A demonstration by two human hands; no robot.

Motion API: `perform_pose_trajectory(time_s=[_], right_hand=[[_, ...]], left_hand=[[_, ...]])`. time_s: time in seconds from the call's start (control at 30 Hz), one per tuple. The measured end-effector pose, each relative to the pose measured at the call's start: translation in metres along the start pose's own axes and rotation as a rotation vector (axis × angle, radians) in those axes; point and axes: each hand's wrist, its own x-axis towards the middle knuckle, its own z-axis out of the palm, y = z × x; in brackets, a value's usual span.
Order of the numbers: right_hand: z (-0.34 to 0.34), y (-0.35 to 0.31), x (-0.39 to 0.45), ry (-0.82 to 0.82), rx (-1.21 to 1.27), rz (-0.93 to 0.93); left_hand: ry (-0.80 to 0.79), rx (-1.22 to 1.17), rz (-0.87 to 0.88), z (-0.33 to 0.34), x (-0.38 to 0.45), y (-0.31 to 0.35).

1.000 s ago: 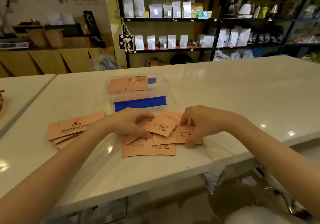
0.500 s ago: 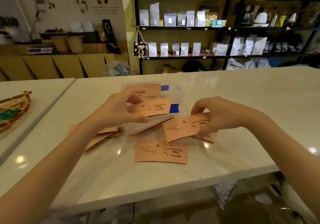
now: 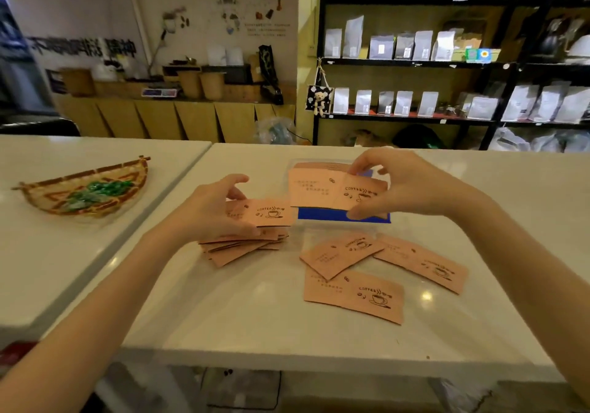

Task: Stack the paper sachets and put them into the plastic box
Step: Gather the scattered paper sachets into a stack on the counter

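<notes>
Pinkish-brown paper sachets printed with a coffee cup lie on the white counter point(image 3: 255, 316). My left hand point(image 3: 210, 211) holds one sachet point(image 3: 271, 213) above a loose pile of sachets point(image 3: 242, 246). My right hand point(image 3: 399, 185) grips another sachet point(image 3: 322, 189), raised in front of the clear plastic box point(image 3: 343, 215) with a blue strip on its front. More sachets show inside the box behind the held one. Three loose sachets point(image 3: 352, 294) lie in front of the box, nearer to me.
A woven basket point(image 3: 86, 189) with green wrapped items sits on the neighbouring white table at the left. A gap runs between the two tables. Behind the counter stand black shelves point(image 3: 415, 61) of white bags and a wooden sideboard.
Both hands rose and moved forward with a sachet each. The right hand carried its sachet up in front of the box. The view tilted up and shifted left, and the basket came into full view.
</notes>
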Motion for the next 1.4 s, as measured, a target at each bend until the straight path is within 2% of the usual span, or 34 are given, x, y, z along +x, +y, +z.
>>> perform_pose_trajectory(time_s=[0.1,0.23,0.37,0.47,0.67,0.83,0.97,1.1,1.23,1.33,1.4], right_hand=[[0.023,-0.015,0.023,0.044,0.036,-0.095],[0.058,-0.032,0.052,0.085,-0.044,-0.207],[0.086,-0.042,0.066,0.031,-0.043,-0.279],[0.102,-0.044,0.07,-0.009,-0.069,-0.294],[0.118,-0.036,0.07,-0.069,-0.184,-0.296],[0.112,-0.03,0.06,-0.073,-0.223,-0.335],[0.092,-0.017,0.042,-0.021,-0.068,-0.289],[0.071,0.001,0.013,0.021,0.059,-0.236],[0.061,0.019,-0.025,0.01,0.079,-0.199],[0.064,0.035,-0.053,-0.006,-0.029,-0.089],[0.07,0.043,-0.068,-0.032,-0.083,-0.065]], left_hand=[[0.0,0.01,-0.053,0.0,-0.003,-0.007],[0.009,-0.047,-0.095,0.008,-0.007,-0.016],[0.06,-0.232,-0.067,0.019,-0.014,-0.026],[0.088,-0.325,-0.126,0.021,-0.019,-0.035],[0.09,-0.206,-0.189,0.013,-0.024,-0.043],[0.122,-0.086,-0.018,0.01,-0.027,-0.017],[0.178,-0.175,0.165,0.024,-0.026,0.016],[0.066,-0.267,0.273,0.043,-0.028,0.051],[-0.057,-0.263,0.383,0.061,-0.031,0.069],[-0.146,-0.091,0.343,0.076,-0.031,0.074],[-0.149,0.16,0.37,0.085,-0.027,0.076]])
